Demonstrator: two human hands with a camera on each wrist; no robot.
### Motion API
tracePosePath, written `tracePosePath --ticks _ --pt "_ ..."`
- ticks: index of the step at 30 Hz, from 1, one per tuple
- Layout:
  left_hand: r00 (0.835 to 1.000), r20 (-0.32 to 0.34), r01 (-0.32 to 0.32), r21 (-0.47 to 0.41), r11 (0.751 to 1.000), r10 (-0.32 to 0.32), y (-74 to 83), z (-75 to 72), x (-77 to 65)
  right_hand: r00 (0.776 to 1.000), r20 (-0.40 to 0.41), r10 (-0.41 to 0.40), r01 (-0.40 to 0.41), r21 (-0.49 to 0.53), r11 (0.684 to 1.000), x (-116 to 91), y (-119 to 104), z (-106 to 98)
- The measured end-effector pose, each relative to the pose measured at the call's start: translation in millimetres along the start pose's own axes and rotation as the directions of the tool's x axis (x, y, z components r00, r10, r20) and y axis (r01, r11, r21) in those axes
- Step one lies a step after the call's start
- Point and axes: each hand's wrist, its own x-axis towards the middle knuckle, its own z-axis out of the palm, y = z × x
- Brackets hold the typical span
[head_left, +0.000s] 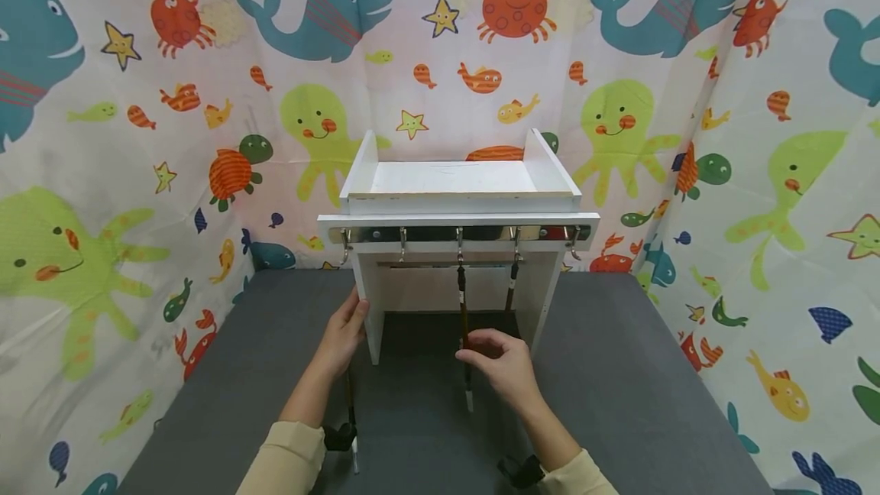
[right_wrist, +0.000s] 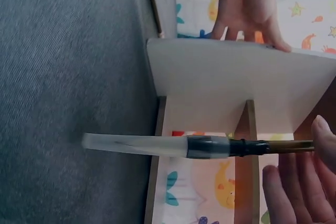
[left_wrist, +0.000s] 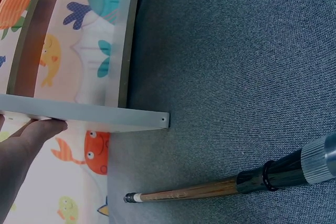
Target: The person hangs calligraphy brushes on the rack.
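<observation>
A white shelf (head_left: 464, 206) with a hook rail (head_left: 429, 234) stands on the grey surface. My left hand (head_left: 344, 333) rests against the outer face of its left side panel (left_wrist: 89, 109), thumb near the front edge. A brown-handled brush (head_left: 464, 300) hangs upright from the middle hook, pale tip downward. With thumb and fingers, my right hand (head_left: 505, 365) pinches its handle (right_wrist: 291, 146); the tip (right_wrist: 136, 144) hangs free. Another brush (head_left: 512, 285) hangs from the hook to the right. A further brush (left_wrist: 189, 190) lies beside my left forearm.
Bare hooks (head_left: 402, 244) stand left of the middle one, and another hook (head_left: 573, 241) is at the right end. A sea-animal curtain (head_left: 440, 59) surrounds the grey surface (head_left: 619, 373) behind and at both sides. Black straps (head_left: 520, 472) circle both wrists.
</observation>
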Motion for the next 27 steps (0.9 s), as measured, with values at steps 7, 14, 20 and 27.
tracePosePath --ticks 7,14,20,27 --pt "1.000 -0.001 -0.001 0.000 1.000 0.001 0.6 0.5 -1.3 0.999 -0.013 -0.044 0.045 0.059 0.997 2 7 -11" --pt "1.000 -0.005 -0.020 -0.008 1.000 0.020 0.1 0.1 0.4 0.974 -0.020 -0.227 0.228 0.080 0.970 2 -4 -35" --pt "1.000 0.003 -0.010 -0.017 1.000 0.010 -1.2 0.0 0.7 0.939 -0.138 -0.314 0.322 0.038 0.946 6 -18 -65" --pt "1.000 0.009 -0.006 -0.028 1.000 0.006 -3.5 -0.8 -0.1 0.895 -0.310 -0.321 0.334 -0.012 0.942 12 -31 -88"
